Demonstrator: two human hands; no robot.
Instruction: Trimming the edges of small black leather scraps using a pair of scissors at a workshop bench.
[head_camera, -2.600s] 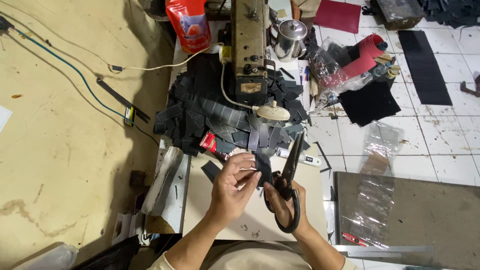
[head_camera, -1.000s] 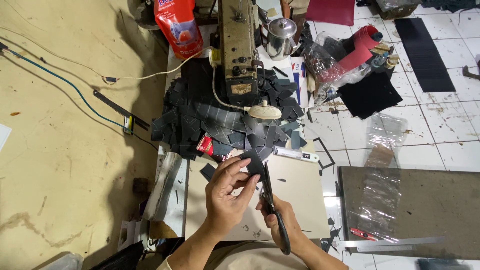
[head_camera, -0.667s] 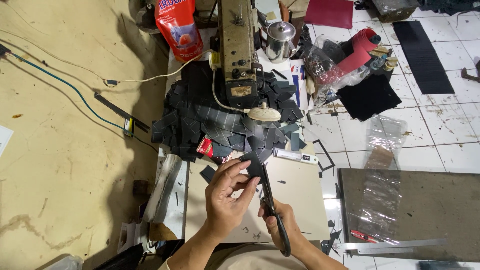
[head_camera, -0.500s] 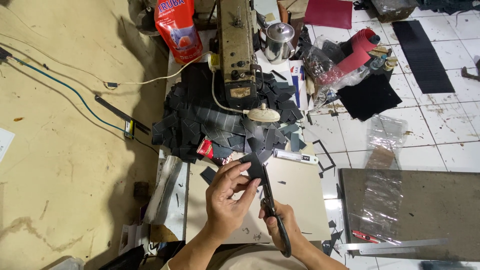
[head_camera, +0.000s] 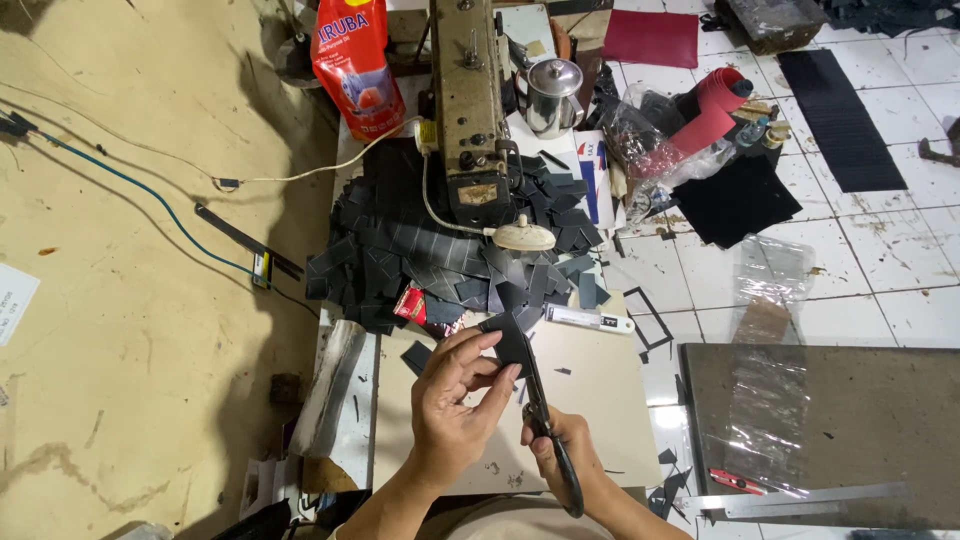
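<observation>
Left hand (head_camera: 455, 400) pinches dark patch (head_camera: 510, 342); right hand (head_camera: 562, 447) grips scissors (head_camera: 545, 425), blades at patch. Big pile of patches (head_camera: 420, 260) on worktop (head_camera: 600, 385).

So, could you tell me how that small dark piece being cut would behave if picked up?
The dark piece looks thin and light, pinched by the left hand. It holds flat, so probably semi-stiff. Scissors in the right hand cut it.

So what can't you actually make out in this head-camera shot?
- Scissors: the handles sit hidden inside the right hand, and the blade tips lie behind the dark piece.
- Dark piece: the left hand covers its lower edge, so its full shape is unclear.
- Ruler: its markings are too small to read.
</observation>
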